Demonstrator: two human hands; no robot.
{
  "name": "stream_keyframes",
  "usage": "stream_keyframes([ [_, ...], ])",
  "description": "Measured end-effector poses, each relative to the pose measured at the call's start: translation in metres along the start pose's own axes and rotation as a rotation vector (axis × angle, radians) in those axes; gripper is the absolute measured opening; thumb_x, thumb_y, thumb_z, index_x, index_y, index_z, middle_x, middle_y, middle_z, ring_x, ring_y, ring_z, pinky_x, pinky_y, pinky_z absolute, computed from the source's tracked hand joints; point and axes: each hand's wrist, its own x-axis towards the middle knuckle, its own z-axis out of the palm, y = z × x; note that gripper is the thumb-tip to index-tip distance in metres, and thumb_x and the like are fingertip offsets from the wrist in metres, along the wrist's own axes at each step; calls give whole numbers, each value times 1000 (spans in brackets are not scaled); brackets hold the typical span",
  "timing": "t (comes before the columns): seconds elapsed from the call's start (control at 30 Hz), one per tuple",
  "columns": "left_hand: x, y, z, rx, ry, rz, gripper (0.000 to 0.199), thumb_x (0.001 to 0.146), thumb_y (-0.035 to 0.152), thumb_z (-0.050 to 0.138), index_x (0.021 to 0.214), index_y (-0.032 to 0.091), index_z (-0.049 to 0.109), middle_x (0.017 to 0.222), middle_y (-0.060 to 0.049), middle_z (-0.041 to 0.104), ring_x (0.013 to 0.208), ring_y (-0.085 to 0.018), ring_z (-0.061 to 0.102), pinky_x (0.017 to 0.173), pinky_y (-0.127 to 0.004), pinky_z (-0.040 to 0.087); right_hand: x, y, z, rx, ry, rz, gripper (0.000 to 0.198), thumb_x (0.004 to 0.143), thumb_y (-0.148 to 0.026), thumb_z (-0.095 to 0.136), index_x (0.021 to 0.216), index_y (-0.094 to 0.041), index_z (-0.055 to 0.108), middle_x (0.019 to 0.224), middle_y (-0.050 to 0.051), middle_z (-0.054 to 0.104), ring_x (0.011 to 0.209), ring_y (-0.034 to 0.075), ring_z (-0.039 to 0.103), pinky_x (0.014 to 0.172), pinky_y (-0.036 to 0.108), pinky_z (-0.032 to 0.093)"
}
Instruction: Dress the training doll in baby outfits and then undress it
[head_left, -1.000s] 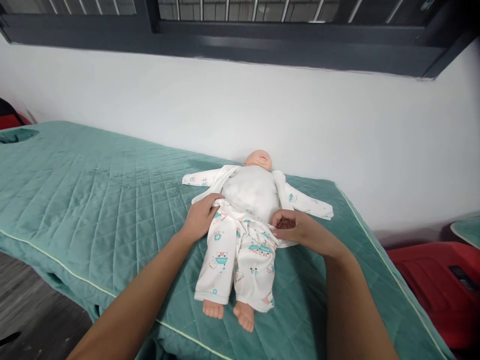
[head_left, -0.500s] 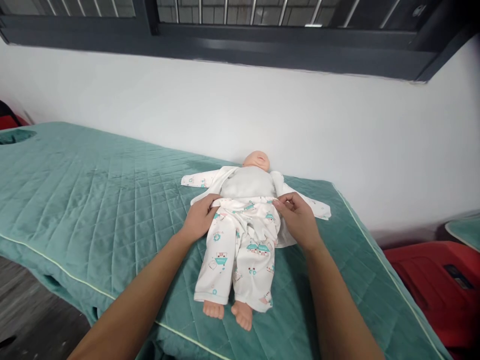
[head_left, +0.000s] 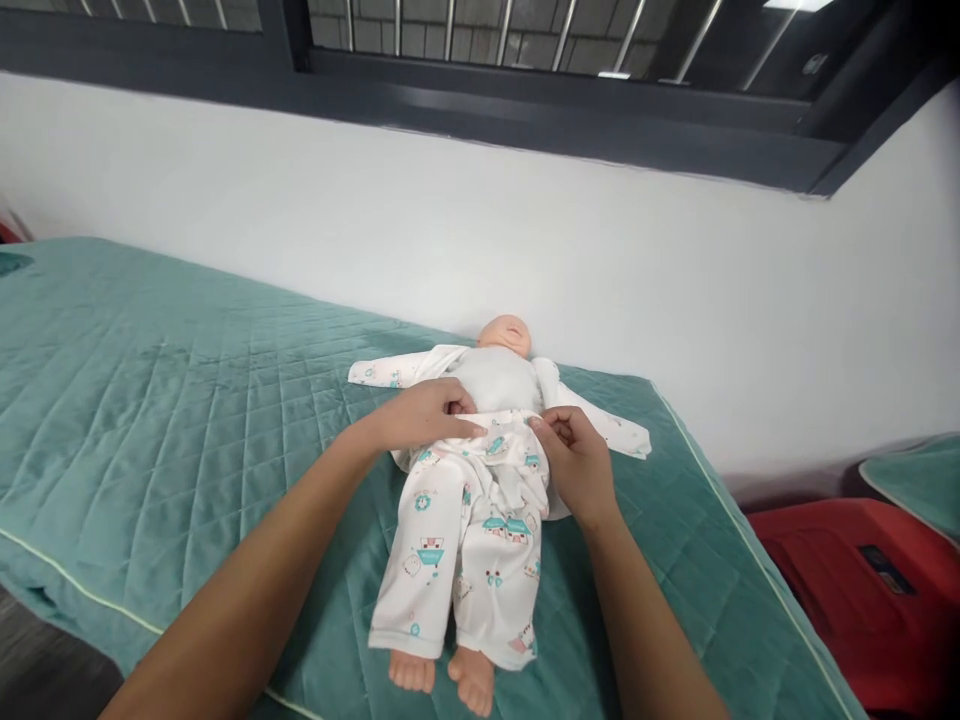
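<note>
A baby doll (head_left: 504, 337) lies on its back, its feet toward me and its head by the wall. It wears white printed pants (head_left: 429, 530) pulled up to its waist. An open white jacket (head_left: 611, 425) covers its arms and leaves the pale torso (head_left: 495, 377) bare in front. My left hand (head_left: 429, 412) lies over the front of the waistband, thumb and fingers pinching its edge. With thumb and forefinger, my right hand (head_left: 574, 455) grips the waistband at its right side.
A green quilted cover (head_left: 225, 400) spreads under the doll, with a face hole at the far left. Behind it rise a white wall (head_left: 300, 220) and a dark window frame (head_left: 525, 110) with bars. A red plastic object (head_left: 832, 580) stands beyond the right edge.
My left hand has moved from the left side of the waistband in toward its middle. My right hand stays on the right side. The camera view has shifted slightly.
</note>
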Motion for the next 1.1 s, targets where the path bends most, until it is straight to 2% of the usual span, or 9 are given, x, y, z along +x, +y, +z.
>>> stream_keyframes([
  [0.07,9,1,-4,56,-62,13,21,74,38,69,78,19,62,76,1,59,70,-16,51,61,-26,34,1,2,1,8,-5,38,32,83,-54,63,84,-24,55,79,2,63,72,18,56,67,31,44],
  [0.13,15,-4,-5,51,-52,48,19,78,36,65,75,19,59,73,2,56,68,-15,49,61,-26,33,1,5,2,35,-17,83,32,82,-55,63,85,-24,56,81,2,64,74,18,56,68,30,44],
  [0.23,21,-21,-1,-88,120,70,20,85,37,57,77,19,54,73,3,53,69,-13,47,64,-26,34,2,8,2,64,-30,125,32,82,-54,64,86,-23,55,81,1,63,75,17,55,68,29,43],
  [0.3,24,-35,2,-190,252,25,21,86,39,57,79,19,51,73,3,50,67,-12,45,63,-25,34,3,10,3,47,-33,134,32,82,-54,64,86,-23,56,80,1,62,74,17,54,67,29,42],
  [0.4,25,-51,5,-285,324,-67,25,84,42,60,79,20,50,69,5,47,63,-11,43,59,-23,33,5,11,2,5,-33,145,32,82,-55,64,86,-23,57,79,1,62,72,18,53,66,30,41],
  [0.73,7,-68,-4,-410,52,-204,34,82,52,60,83,18,59,73,3,53,63,-10,44,56,-21,33,7,16,-2,-73,57,163,30,83,-53,63,87,-24,58,84,3,65,75,20,56,70,32,43],
  [0.87,2,-66,-10,-378,-22,-253,27,81,45,59,85,18,62,74,2,56,63,-10,47,56,-21,36,9,18,-8,-54,-56,161,31,83,-54,62,84,-23,59,79,1,63,75,19,55,69,31,41],
  [0.97,-1,-63,-14,-319,-64,-241,20,76,34,62,88,19,64,78,2,60,66,-12,51,57,-21,38,11,20,-17,-40,-168,174,32,84,-54,61,83,-22,59,74,0,59,70,17,51,65,29,39],
  [1.1,-5,-62,-19,-400,-181,-201,31,65,20,65,96,19,61,88,-1,64,77,-16,56,62,-23,43,10,18,-29,-10,-299,220,30,86,-51,60,85,-22,58,75,-1,58,70,16,51,66,28,38],
])
